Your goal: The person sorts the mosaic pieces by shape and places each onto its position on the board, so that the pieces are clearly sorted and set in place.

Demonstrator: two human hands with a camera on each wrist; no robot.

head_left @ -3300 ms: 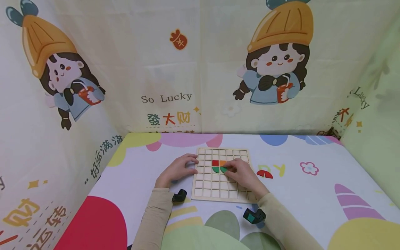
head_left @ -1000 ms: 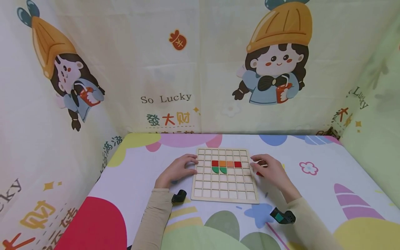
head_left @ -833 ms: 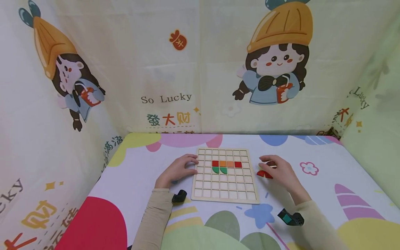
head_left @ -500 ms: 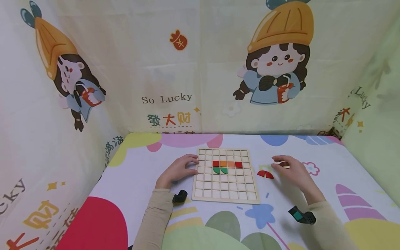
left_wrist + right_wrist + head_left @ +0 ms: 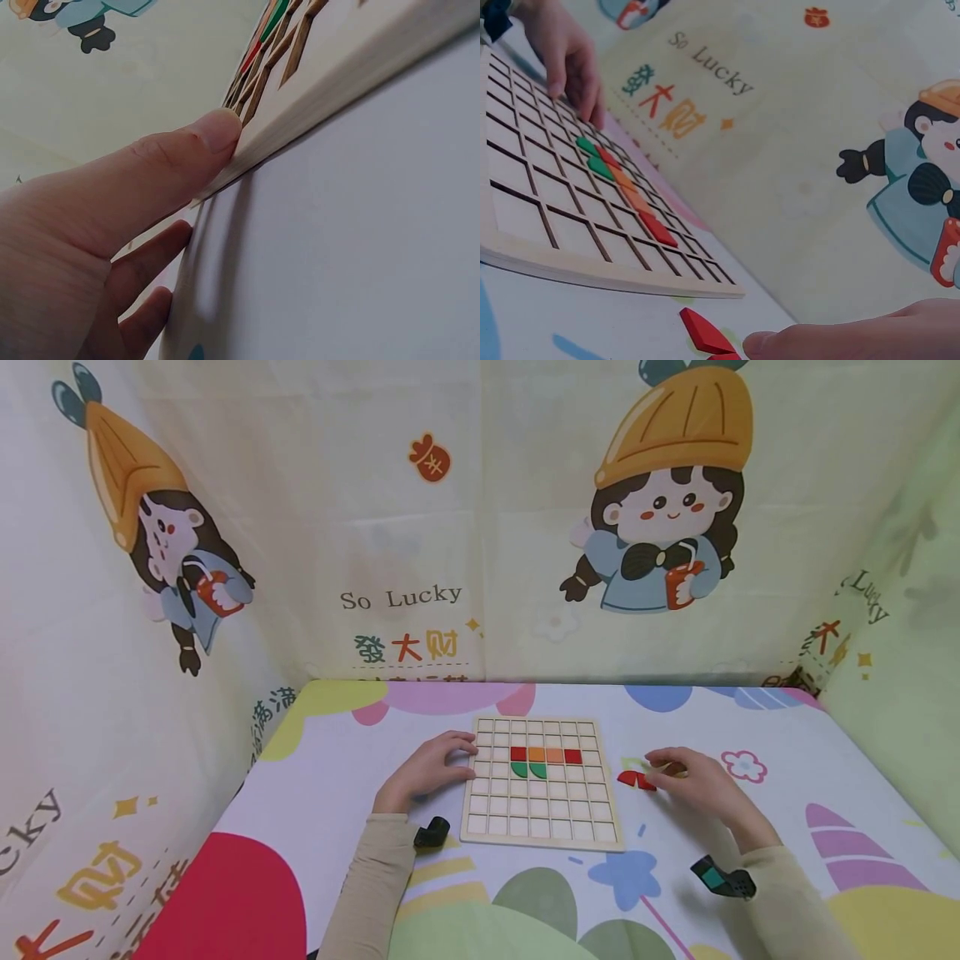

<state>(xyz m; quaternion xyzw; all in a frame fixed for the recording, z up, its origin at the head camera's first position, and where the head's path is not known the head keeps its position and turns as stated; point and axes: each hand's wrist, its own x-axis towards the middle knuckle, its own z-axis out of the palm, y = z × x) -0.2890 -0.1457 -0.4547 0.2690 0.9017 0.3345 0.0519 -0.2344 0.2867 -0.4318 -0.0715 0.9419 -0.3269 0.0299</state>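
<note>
A wooden grid board [image 5: 540, 846] lies on the table. One of its rows holds a red square [image 5: 518, 754], an orange square [image 5: 536, 754], a peach square [image 5: 554, 755] and another red square [image 5: 572, 756]. Two green quarter-circle tiles [image 5: 537, 770] sit in the row below. My left hand [image 5: 423, 770] rests at the board's left edge, its thumb [image 5: 187, 154] touching the rim. Right of the board lie two red quarter-circle tiles [image 5: 627, 777]. My right hand [image 5: 701, 783] is beside them, fingers apart, thumb at the right-hand tile; contact is unclear.
A patterned cloth [image 5: 675, 860] covers the table. Printed fabric walls [image 5: 510, 568] stand behind and at both sides. Each wrist carries a black camera [image 5: 432, 832].
My right hand has left the grid, where the peach square and second red square now show. It moved right past the red quarter-circle tiles, then back down to them. My left hand has stayed put.
</note>
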